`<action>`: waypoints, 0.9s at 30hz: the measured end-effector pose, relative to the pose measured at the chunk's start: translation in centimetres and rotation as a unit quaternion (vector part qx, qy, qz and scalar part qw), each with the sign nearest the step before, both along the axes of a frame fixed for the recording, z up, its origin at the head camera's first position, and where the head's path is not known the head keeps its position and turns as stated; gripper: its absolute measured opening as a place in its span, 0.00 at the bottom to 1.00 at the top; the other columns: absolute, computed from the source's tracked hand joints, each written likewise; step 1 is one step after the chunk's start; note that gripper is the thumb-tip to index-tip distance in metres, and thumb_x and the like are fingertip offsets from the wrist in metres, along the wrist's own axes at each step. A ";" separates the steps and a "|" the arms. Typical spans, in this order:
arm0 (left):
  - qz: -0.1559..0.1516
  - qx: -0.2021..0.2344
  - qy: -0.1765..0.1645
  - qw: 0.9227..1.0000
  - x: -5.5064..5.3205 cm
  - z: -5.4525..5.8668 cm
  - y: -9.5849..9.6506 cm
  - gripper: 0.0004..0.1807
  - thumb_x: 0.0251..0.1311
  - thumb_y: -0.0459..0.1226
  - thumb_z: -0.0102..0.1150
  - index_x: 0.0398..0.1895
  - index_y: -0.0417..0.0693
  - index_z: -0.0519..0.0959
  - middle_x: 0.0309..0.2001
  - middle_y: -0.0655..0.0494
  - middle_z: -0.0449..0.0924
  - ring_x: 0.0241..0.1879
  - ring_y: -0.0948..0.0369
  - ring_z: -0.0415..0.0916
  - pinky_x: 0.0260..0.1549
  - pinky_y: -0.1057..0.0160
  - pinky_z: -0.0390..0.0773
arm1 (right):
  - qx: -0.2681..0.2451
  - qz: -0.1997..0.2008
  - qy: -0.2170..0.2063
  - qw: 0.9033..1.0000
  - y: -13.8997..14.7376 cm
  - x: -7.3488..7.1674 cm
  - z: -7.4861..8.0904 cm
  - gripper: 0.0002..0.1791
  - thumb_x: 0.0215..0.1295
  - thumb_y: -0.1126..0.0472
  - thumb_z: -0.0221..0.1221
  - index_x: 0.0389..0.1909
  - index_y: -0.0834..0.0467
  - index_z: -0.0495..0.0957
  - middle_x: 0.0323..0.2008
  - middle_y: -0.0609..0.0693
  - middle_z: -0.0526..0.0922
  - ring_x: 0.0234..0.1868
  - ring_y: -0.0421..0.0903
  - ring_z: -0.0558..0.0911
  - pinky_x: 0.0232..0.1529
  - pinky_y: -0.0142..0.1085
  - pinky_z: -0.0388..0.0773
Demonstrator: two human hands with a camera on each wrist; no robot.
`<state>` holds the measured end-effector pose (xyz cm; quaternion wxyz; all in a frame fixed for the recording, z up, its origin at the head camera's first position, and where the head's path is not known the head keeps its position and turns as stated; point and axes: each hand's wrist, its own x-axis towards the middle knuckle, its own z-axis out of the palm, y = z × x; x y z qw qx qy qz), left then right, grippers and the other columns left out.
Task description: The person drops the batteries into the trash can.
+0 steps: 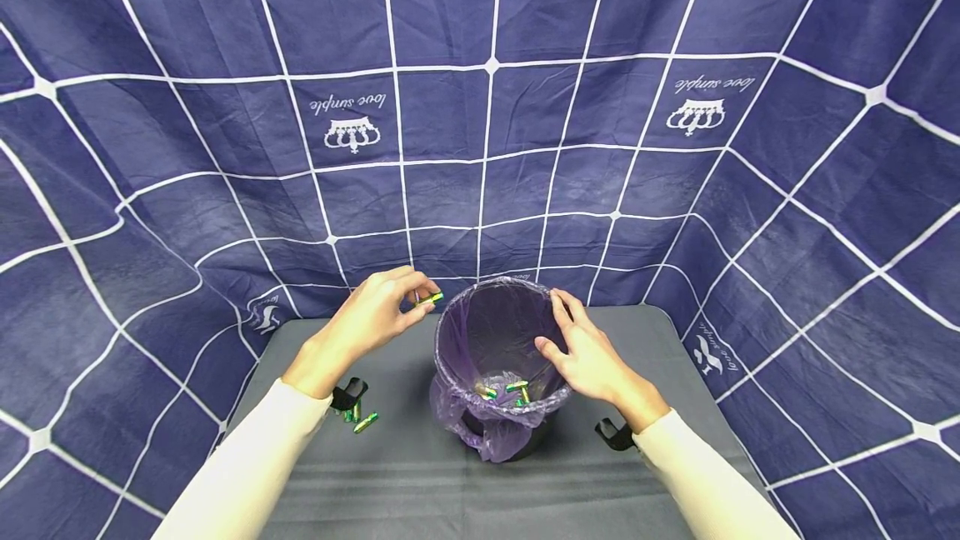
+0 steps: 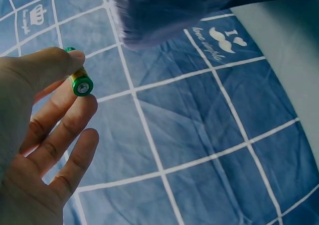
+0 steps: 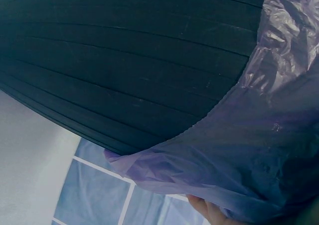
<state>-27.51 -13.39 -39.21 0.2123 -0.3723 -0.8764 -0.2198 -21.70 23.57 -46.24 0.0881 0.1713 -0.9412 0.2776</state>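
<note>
My left hand (image 1: 386, 307) pinches a green and gold battery (image 1: 430, 298) between thumb and fingertips, to the left of the bin's rim. In the left wrist view the battery's green end (image 2: 82, 86) faces the camera. A dark trash bin (image 3: 124, 70) stands in the middle, lined with a purple plastic bag (image 1: 498, 437) folded over its rim. On the bin's right side, my right hand (image 1: 592, 357) grips the rim, with the thumb over the opening. Several batteries (image 1: 517, 387) lie at the bottom inside the liner.
A few more batteries (image 1: 366, 422) lie on the grey table (image 1: 390, 490) beneath my left wrist, partly hidden by the black wrist strap (image 1: 349, 394). Blue cloth (image 1: 442, 115) with white grid lines hangs behind and on both sides.
</note>
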 end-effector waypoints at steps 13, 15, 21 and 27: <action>-0.027 -0.018 -0.001 0.999 -0.9 2.0 3.3 0.10 0.69 0.34 0.82 0.50 0.49 0.93 0.42 0.55 0.92 0.41 0.57 0.91 0.45 0.53 0.92 | -0.001 0.001 -0.004 1.000 0.0 0.0 0.0 0.47 0.87 0.50 0.62 0.93 0.69 0.56 0.92 0.68 0.58 0.83 0.75 0.77 0.81 0.71 0.76; -0.032 -0.018 -0.001 0.999 -1.0 2.2 3.9 0.09 0.70 0.34 0.81 0.50 0.50 0.93 0.42 0.55 0.93 0.41 0.56 0.90 0.45 0.53 0.92 | -0.001 0.001 -0.005 1.000 0.0 0.1 0.0 0.47 0.87 0.49 0.62 0.93 0.69 0.56 0.92 0.68 0.58 0.83 0.76 0.77 0.81 0.71 0.75; -0.041 -0.026 -0.015 0.999 -1.3 3.0 5.5 0.08 0.72 0.35 0.80 0.51 0.50 0.93 0.45 0.57 0.94 0.42 0.58 0.90 0.47 0.55 0.92 | -0.001 0.002 -0.003 1.000 0.0 0.0 0.1 0.47 0.87 0.50 0.62 0.93 0.68 0.55 0.92 0.68 0.58 0.83 0.75 0.77 0.81 0.71 0.76; -0.052 -0.038 -0.019 0.998 -1.8 4.1 7.2 0.07 0.74 0.36 0.79 0.51 0.49 0.93 0.44 0.56 0.93 0.43 0.59 0.90 0.48 0.55 0.92 | -0.004 0.001 -0.003 1.000 0.1 0.1 0.2 0.47 0.86 0.50 0.63 0.93 0.69 0.55 0.92 0.68 0.58 0.83 0.74 0.77 0.81 0.71 0.76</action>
